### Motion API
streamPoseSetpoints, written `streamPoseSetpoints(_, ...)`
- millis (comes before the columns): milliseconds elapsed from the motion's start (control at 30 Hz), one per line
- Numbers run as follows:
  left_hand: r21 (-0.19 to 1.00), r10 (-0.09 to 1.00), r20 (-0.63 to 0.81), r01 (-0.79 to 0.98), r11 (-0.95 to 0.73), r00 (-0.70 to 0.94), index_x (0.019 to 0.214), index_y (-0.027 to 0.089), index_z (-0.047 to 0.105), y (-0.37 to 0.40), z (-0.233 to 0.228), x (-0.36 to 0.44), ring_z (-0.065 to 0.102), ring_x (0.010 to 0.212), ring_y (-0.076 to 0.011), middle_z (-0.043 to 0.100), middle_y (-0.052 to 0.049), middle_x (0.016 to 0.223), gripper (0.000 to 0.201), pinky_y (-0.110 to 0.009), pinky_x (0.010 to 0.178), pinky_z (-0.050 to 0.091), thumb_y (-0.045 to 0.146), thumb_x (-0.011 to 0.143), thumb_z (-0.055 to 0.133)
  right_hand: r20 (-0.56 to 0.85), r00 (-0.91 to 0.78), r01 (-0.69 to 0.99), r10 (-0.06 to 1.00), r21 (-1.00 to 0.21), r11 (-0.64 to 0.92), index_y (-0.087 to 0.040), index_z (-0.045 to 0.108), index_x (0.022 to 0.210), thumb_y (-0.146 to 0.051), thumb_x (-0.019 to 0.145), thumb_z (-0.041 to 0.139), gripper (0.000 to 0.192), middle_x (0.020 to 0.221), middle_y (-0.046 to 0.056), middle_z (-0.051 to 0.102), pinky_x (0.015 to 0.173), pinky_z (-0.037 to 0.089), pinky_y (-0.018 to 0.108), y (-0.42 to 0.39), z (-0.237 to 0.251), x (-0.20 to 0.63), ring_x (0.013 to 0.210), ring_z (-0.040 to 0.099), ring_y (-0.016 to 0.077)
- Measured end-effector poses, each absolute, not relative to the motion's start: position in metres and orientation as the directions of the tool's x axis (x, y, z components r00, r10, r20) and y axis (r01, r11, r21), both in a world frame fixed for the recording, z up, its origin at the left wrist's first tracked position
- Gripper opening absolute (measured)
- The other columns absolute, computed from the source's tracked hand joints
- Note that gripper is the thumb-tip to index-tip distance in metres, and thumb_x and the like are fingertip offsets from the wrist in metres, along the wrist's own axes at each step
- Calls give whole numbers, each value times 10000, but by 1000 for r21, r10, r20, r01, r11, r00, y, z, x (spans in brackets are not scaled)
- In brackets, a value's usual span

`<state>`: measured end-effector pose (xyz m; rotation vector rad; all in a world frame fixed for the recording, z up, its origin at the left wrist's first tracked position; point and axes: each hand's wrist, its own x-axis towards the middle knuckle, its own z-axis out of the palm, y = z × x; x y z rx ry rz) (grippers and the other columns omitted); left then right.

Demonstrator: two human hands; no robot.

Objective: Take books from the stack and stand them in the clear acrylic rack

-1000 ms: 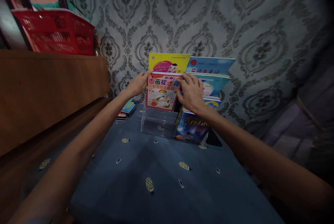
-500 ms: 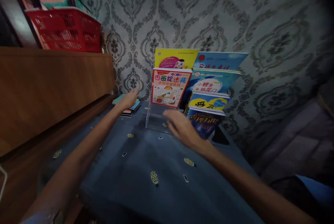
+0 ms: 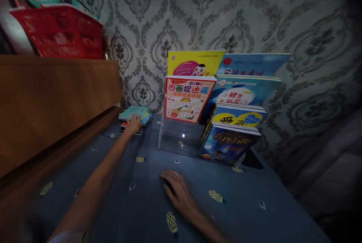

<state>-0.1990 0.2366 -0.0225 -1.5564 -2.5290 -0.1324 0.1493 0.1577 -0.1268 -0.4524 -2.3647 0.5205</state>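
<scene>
**A reach to the far corner, with a leaning display close by**

The left hand [image 3: 134, 123] lies on a small stack of books [image 3: 134, 116] at the far left of the bench [image 3: 240, 213], just below the wooden cabinet [image 3: 56, 99]. Its fingers are spread flat over the top cover, touching it but not closed around anything. The right hand [image 3: 177, 192] rests palm down and open on the blue cloth, well apart from the stack, holding nothing.

The stack looks loosely squared: a teal cover on top, with red and dark edges poking out beneath. Its covers look thin and smooth, so a one-handed pull on the top book could drag the lower ones askew or slide them off toward the cabinet's ledge. A pinch from the edge would likely grip only the top copy.

Just beside the stack stands a clear acrylic stand [image 3: 181, 139] holding tilted picture books, the red-bordered book [image 3: 187, 99] foremost in the left column. A forearm swinging right with a book in hand could clip that stand and tip the leaning covers forward. A red basket [image 3: 60, 31] sits on top of the cabinet, away from the reach.
</scene>
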Motion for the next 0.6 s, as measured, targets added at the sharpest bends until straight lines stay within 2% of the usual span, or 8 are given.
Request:
streamPoseSetpoints(133, -26, 871, 189, 885, 465, -453, 1528, 164, 330, 249, -27, -211, 288, 1476, -379, 350, -258, 1566, 578, -651, 1094, 320, 413, 1008, 370, 606, -694, 116, 390, -441, 890, -250, 623, 1274, -168, 938, 507, 365, 1272, 116, 699, 1014, 545, 534, 160, -130, 150, 1238, 629, 275)
streamPoseSetpoints(233, -37, 869, 177, 879, 475, -462, 1493, 187, 375, 252, -27, -221, 383, 1415, -371, 432, -250, 1505, 555, -652, 1059, 351, 471, 1016, 358, 621, -679, 101, 391, -450, 887, -260, 627, 1260, -169, 936, 514, 355, 1261, 116, 701, 1007, 551, 522, 161, -129, 149, 1235, 630, 272)
streamPoseSetpoints(400, -83, 891, 175, 895, 438, -419, 1458, 198, 411, 250, -24, -228, 517, 1277, -374, 557, -232, 1378, 552, -694, 1067, 263, 521, 1012, 367, 569, -707, 115, 420, -494, 862, -258, 641, 1232, -170, 933, 513, 337, 1266, 117, 697, 1008, 546, 530, 159, -126, 148, 1235, 629, 279)
streamPoseSetpoints(600, -153, 921, 164, 914, 377, -352, 1408, 211, 460, 235, -17, -226, 576, 1185, -361, 623, -201, 1300, 485, -614, 1071, 266, 474, 1002, 432, 519, -741, 144, 426, -497, 856, -246, 650, 1233, -173, 946, 509, 328, 1281, 117, 694, 1028, 533, 542, 157, -119, 149, 1251, 618, 285)
